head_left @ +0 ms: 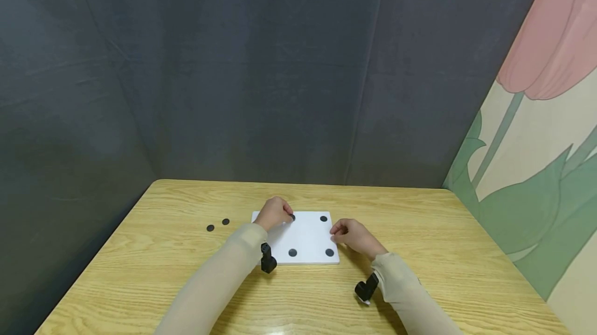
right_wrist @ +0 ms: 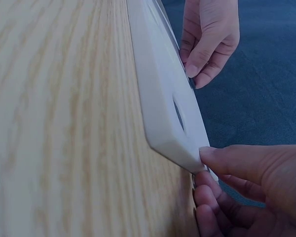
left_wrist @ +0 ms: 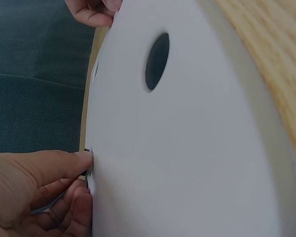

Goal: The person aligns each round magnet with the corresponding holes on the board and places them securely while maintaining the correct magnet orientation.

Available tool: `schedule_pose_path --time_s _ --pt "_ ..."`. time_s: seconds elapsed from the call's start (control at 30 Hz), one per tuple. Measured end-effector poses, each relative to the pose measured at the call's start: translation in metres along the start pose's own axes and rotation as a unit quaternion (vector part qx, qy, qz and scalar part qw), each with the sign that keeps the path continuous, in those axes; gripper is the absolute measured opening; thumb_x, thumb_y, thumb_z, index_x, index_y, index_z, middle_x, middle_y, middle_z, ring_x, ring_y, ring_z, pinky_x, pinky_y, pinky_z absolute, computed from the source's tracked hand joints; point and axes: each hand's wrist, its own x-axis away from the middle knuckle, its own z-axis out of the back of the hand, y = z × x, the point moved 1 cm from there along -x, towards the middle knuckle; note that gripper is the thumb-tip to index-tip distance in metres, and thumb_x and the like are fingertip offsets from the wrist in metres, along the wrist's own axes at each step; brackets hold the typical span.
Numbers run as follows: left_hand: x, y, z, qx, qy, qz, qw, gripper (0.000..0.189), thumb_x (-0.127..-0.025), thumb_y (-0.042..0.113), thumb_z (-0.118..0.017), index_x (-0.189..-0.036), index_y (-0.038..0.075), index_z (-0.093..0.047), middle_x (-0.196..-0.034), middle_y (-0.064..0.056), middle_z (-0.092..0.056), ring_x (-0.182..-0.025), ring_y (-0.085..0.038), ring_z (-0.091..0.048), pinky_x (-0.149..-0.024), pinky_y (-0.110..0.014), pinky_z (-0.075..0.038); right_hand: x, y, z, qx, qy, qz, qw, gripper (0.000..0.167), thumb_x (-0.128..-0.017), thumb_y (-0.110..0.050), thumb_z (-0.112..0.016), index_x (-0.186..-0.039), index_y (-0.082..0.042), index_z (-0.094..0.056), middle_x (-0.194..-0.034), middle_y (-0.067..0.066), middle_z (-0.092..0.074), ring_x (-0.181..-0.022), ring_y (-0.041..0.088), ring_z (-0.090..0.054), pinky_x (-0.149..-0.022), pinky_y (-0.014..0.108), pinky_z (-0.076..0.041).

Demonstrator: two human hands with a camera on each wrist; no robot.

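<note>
Fingers of the left hand (head_left: 274,213) pinch a disc (head_left: 293,218) at the far edge of the board (head_left: 305,234), thumb and forefinger nearly together; those of the right hand (head_left: 356,235) grip the board's right edge. The board lies on the counter (head_left: 434,241).

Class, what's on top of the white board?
Three black discs lie on the white board; the left hand pinches a fourth disc near its far edge. The hand and sleeve partly cover the board's left side; anything beneath cannot be seen.
</note>
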Motion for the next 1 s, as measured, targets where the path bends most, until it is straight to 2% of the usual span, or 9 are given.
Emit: schedule_pose_path --time_s 1.0 --pt "-0.0002 -0.0005 -0.0001 0.001 -0.006 0.011 0.9999 0.008 -0.077 0.004 -0.079 -0.083 0.005 -0.073 -0.085 -0.005 -0.068 -0.073 -0.016 -0.056 -0.067 -0.029 -0.048 -0.0002 -0.0019 0.0005 0.006 -0.002 -0.004 1.0 0.008 -0.086 -0.002 -0.069 -0.091 -0.006 -0.065 -0.084 0.005 -0.059 -0.075 0.017 -0.05 -0.067 0.028 -0.041"
